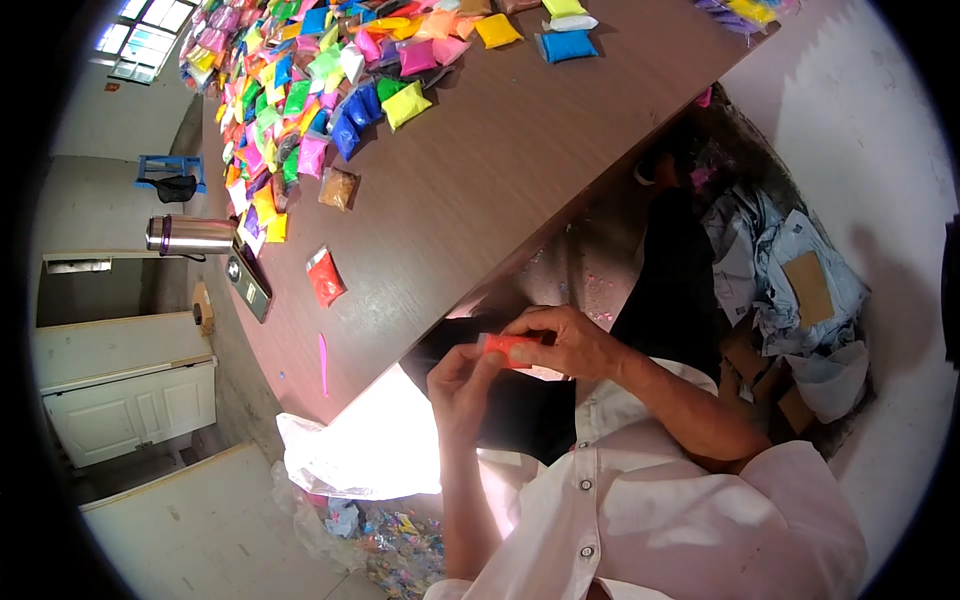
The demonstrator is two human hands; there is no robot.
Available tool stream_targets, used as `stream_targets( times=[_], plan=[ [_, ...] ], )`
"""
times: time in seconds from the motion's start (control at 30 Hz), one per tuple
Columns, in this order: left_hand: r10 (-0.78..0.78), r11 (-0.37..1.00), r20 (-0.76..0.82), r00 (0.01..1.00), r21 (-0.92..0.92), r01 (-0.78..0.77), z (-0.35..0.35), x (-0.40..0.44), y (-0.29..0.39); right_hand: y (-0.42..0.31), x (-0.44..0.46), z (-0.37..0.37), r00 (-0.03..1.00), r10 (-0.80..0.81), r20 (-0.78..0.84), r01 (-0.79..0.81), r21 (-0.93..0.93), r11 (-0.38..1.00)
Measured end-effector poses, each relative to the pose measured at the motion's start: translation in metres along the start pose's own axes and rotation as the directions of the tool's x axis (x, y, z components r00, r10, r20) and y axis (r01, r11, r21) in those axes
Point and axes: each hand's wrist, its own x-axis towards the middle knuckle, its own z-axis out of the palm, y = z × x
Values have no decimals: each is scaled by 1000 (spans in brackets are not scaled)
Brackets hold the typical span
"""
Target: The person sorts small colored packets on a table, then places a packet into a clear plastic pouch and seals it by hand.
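A small clear packet of red-orange material (pixel 508 347) is held between my two hands, over my lap beside the table edge. My left hand (pixel 462 384) pinches its left end between thumb and fingers. On its other side, my right hand (pixel 562 340) grips it with thumb and bent fingers. Another red packet (pixel 325 277) lies alone on the brown table (pixel 440 200). Near the table's edge lies a thin pink plastic stick (pixel 323 364).
Many colourful packets (pixel 300 100) are heaped at the table's far left. A steel flask (pixel 190 235) and a dark phone-like object (pixel 248 282) sit at the table's edge. A white bag (pixel 360 450) hangs near my left arm. Crumpled packaging (pixel 790 270) and cardboard lie right.
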Motion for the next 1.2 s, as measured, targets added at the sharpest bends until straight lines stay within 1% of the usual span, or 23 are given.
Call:
stream_targets(
  times=[0.03, 0.1, 0.13, 0.17, 0.2, 0.3, 0.37, 0.4, 0.47, 0.5, 0.57, 0.63, 0.7, 0.8, 0.83, 0.9, 0.97, 1.03, 1.07, 1.1, 1.13, 1.17, 1.2],
  plan=[
    [-9, 1000, -17, 1000, -25, 8, 2, 0, -1, 3, 0, 1, 1000, 0, 0, 0, 0, 1000],
    [-17, 999, -35, 999, -50, 15, 6, 0, -4, 13, 2, 3, 999, 16, -31, -12, 117, 993],
    [-47, 992, -75, 996, -124, 37, 10, -1, -6, 13, 1, 3, 999, 16, -31, -12, 117, 993],
    [-80, 979, -111, 991, -197, 57, 12, -1, -7, 13, 0, 3, 998, 49, -49, -40, 167, 985],
    [-81, 979, -111, 991, -198, 57, 11, -1, -11, 14, -1, 3, 994, 83, -65, -67, 217, 974],
    [-85, 982, -90, 992, -178, 68, 6, -4, -19, 18, 0, 4, 996, 68, -51, -55, 223, 973],
    [-68, 992, -78, 995, -115, 58, 5, -5, -15, 12, -2, 4, 997, 56, -52, -44, 207, 977],
    [-68, 992, -78, 995, -115, 59, 3, -5, -14, 9, -3, 4, 998, 42, -52, -32, 191, 981],
    [-61, 997, -31, 998, -42, 60, 1, -4, -12, 9, -1, 4, 998, 28, -51, -19, 162, 987],
    [-62, 997, -31, 998, -42, 60, 1, -4, -13, 10, -1, 4, 999, 12, -51, -5, 132, 991],
    [-74, 992, -28, 997, -109, 70, 5, -3, -14, 12, 0, 4, 997, 10, -70, 0, 139, 990],
    [-80, 991, -29, 996, -114, 76, 13, -4, -13, 17, 0, 4, 996, 9, -91, 5, 144, 990],
    [-87, 989, -31, 996, -121, 83, 18, -4, -14, 22, -1, 6, 989, 40, -145, -15, 171, 985],
    [-97, 979, -2, 995, -179, 95, 19, -4, -18, 20, -2, 6, 992, 41, -123, -17, 194, 981],
    [-72, 978, 13, 997, -196, 73, 18, -3, -18, 18, -2, 5, 992, 42, -123, -17, 193, 981],
    [-46, 976, 27, 999, -214, 50, 16, -3, -18, 10, -3, 3, 997, 76, -28, -65, 283, 957],
    [-84, 971, 60, 995, -220, 95, 13, -3, -16, 1, -4, 2, 996, 88, -26, -78, 273, 959],
    [-86, 963, 60, 995, -249, 98, 14, -3, -19, 2, -3, 1, 995, 100, -25, -90, 263, 961],
    [-88, 955, 61, 994, -280, 102, 15, -3, -21, 8, -2, 2, 997, 53, -60, -40, 201, 979],
    [-89, 955, 61, 994, -280, 102, 16, -4, -21, 13, -2, 2, 996, 5, -92, 7, 136, 991],
    [-105, 968, 52, 993, -223, 114, 17, -4, -22, 15, -2, 2, 996, 6, -93, 7, 135, 991],
    [-121, 978, 42, 992, -166, 126, 19, -5, -22, 16, -2, 3, 993, 23, -115, -2, 174, 985],
    [-121, 978, 41, 992, -167, 126, 21, -6, -23, 18, -2, 3, 990, 41, -135, -11, 212, 977]
  ],
)
